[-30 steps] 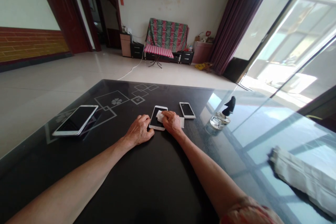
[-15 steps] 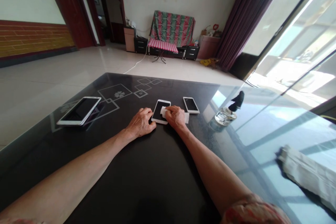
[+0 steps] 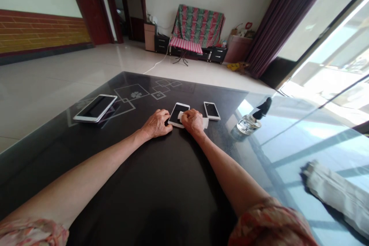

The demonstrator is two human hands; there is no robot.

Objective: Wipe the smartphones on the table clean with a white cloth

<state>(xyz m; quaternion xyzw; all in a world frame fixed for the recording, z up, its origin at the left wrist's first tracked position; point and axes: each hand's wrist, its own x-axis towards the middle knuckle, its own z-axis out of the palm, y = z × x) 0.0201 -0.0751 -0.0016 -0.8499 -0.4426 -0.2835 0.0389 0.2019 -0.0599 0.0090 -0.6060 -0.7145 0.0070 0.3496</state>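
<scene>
A white-framed smartphone (image 3: 175,114) with a dark screen lies on the black glossy table between my hands. My left hand (image 3: 157,123) grips its left edge, with the thumb at the near corner. Closed over a white wiping cloth (image 3: 205,123), my right hand (image 3: 193,120) presses on the right part of the screen. The cloth's serrated edge sticks out to the right of the hand, and part of it shows by the fingertips. Just beyond the right hand lies a smaller white phone (image 3: 211,110).
At the left lies a white tablet (image 3: 97,107). A clear spray bottle (image 3: 249,123) with a black nozzle stands to the right. Nearer on the right is a crumpled pale grey cloth (image 3: 336,194). The table's far edge borders a tiled floor (image 3: 115,59).
The camera view has tilted down and turned slightly left, so the background sits higher and farther right. My right hand has shifted slightly on the screen, its fingers more curled; my left hand keeps its hold.
</scene>
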